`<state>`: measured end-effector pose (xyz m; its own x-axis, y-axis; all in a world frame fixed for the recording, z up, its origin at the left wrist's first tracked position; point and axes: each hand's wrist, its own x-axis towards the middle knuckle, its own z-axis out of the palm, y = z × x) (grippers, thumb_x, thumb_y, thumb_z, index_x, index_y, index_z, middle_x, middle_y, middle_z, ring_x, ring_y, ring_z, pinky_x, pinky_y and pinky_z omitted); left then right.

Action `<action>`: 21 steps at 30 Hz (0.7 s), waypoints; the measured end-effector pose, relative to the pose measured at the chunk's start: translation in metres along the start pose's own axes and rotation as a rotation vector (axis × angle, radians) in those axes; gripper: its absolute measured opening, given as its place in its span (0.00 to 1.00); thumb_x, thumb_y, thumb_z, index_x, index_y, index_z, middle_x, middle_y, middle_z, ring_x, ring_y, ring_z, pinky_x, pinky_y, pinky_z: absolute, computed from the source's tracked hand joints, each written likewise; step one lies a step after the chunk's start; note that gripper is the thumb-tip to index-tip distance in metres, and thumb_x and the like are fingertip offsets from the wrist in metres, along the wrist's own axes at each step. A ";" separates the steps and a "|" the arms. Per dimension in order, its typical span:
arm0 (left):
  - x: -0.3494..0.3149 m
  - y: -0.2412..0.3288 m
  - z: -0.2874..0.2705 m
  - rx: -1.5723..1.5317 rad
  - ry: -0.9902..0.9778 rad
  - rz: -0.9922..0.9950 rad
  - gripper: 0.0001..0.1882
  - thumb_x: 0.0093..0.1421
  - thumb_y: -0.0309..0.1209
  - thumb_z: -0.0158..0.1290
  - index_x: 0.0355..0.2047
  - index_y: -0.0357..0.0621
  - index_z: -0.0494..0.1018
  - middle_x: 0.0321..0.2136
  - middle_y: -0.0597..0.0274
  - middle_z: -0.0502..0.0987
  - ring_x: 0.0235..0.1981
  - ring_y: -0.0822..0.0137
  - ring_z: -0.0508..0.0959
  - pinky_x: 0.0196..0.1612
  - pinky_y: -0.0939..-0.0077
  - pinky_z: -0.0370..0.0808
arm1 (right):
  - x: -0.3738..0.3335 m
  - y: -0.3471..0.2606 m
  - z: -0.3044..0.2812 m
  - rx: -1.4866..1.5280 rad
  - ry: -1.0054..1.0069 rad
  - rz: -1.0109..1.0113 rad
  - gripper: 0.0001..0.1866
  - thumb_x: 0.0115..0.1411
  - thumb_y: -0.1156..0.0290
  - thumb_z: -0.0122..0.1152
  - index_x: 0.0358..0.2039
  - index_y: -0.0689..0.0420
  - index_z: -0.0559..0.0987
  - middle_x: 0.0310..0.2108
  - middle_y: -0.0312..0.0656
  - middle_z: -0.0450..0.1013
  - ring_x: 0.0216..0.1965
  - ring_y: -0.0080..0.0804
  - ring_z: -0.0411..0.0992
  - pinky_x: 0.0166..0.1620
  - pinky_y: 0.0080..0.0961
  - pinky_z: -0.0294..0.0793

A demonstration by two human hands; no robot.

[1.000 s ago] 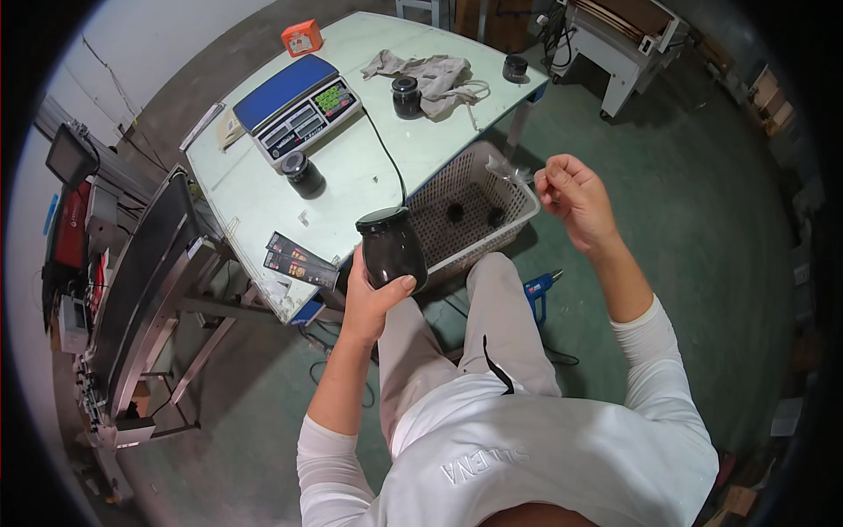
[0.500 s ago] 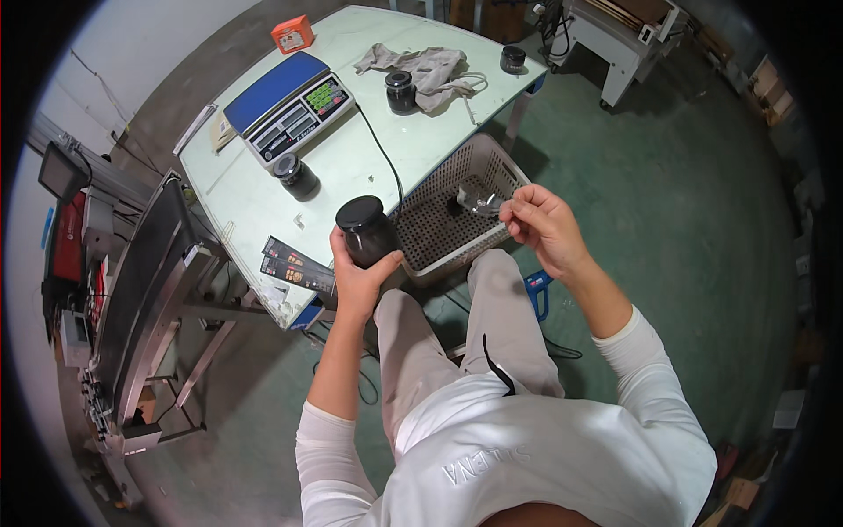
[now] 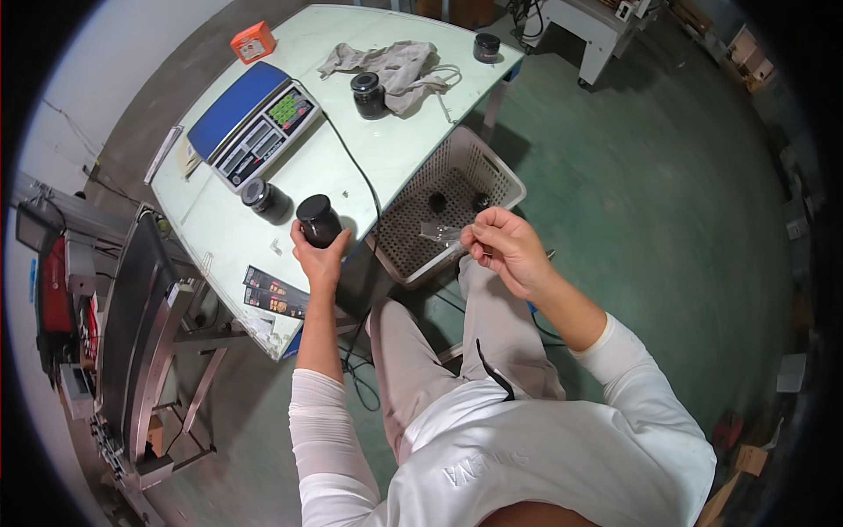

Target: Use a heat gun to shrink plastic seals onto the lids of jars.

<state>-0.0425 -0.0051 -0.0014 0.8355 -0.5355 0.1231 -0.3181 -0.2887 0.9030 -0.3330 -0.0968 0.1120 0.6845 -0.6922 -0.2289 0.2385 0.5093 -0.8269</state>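
Note:
A dark jar with a black lid [image 3: 319, 220] is upright at the table's near edge, with the fingers and thumb of my left hand [image 3: 320, 260] wrapped round it. My right hand [image 3: 507, 252] pinches a crumpled piece of clear plastic film [image 3: 438, 233] above the grey perforated basket [image 3: 406, 277]. Inside that basket lie two small dark round things [image 3: 437, 202], whose kind I cannot make out. Just left of the held jar stands another dark jar [image 3: 266, 201]. Two dark printed strips [image 3: 274, 294] lie on the table near my left wrist.
On the table [image 3: 327, 162] are a blue-topped weighing scale [image 3: 255, 127], a grey cloth [image 3: 386, 66], a third jar [image 3: 369, 97], a jar at the far right corner [image 3: 486, 48] and an orange box [image 3: 253, 42]. A black cable [image 3: 356, 162] crosses it. A conveyor [image 3: 136, 307] stands left.
My left hand has carried the jar forward and left to the table edge beside the other jar. The right hand, with the film, has moved left and lower over the basket. The view has shifted.

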 end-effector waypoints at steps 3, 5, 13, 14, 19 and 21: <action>0.009 0.006 0.007 0.041 -0.009 0.057 0.47 0.35 0.36 0.68 0.55 0.41 0.55 0.45 0.44 0.65 0.46 0.52 0.68 0.50 0.64 0.65 | 0.006 -0.001 0.001 -0.025 -0.005 -0.029 0.03 0.59 0.71 0.54 0.31 0.54 0.69 0.29 0.36 0.74 0.24 0.12 0.67 0.28 0.10 0.64; 0.014 0.007 0.012 -0.006 -0.016 0.087 0.47 0.36 0.35 0.67 0.55 0.40 0.55 0.45 0.46 0.66 0.46 0.53 0.69 0.51 0.65 0.65 | 0.009 -0.001 0.002 -0.021 0.007 -0.033 0.04 0.59 0.71 0.54 0.31 0.55 0.69 0.29 0.37 0.74 0.24 0.13 0.67 0.28 0.10 0.64; 0.020 0.013 0.017 0.139 0.040 0.060 0.46 0.37 0.34 0.67 0.55 0.38 0.55 0.47 0.43 0.67 0.50 0.49 0.67 0.52 0.63 0.64 | 0.009 -0.001 0.010 -0.024 -0.045 -0.085 0.04 0.59 0.71 0.54 0.32 0.55 0.69 0.30 0.40 0.75 0.24 0.14 0.67 0.28 0.10 0.65; 0.017 0.010 0.015 0.142 0.044 0.059 0.46 0.37 0.34 0.67 0.55 0.38 0.55 0.47 0.43 0.67 0.50 0.49 0.67 0.52 0.63 0.64 | 0.008 0.000 0.012 0.001 -0.048 -0.066 0.04 0.60 0.71 0.53 0.32 0.55 0.69 0.30 0.40 0.74 0.24 0.14 0.67 0.29 0.11 0.65; -0.032 0.013 0.009 0.006 0.166 0.026 0.37 0.49 0.34 0.61 0.55 0.38 0.56 0.45 0.50 0.68 0.48 0.61 0.67 0.50 0.69 0.64 | 0.006 0.004 0.007 0.075 -0.044 -0.009 0.04 0.60 0.71 0.52 0.32 0.55 0.69 0.30 0.41 0.74 0.24 0.15 0.67 0.30 0.12 0.67; -0.065 0.051 -0.003 -0.210 -0.031 0.022 0.31 0.53 0.33 0.56 0.54 0.38 0.59 0.46 0.53 0.68 0.46 0.65 0.68 0.48 0.72 0.64 | 0.001 0.006 0.008 0.134 -0.082 0.046 0.04 0.60 0.70 0.52 0.32 0.55 0.69 0.30 0.40 0.74 0.24 0.16 0.68 0.30 0.13 0.67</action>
<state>-0.1122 0.0172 0.0378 0.8139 -0.5653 0.1342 -0.2336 -0.1068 0.9665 -0.3258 -0.0904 0.1111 0.7494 -0.6254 -0.2175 0.2919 0.6069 -0.7393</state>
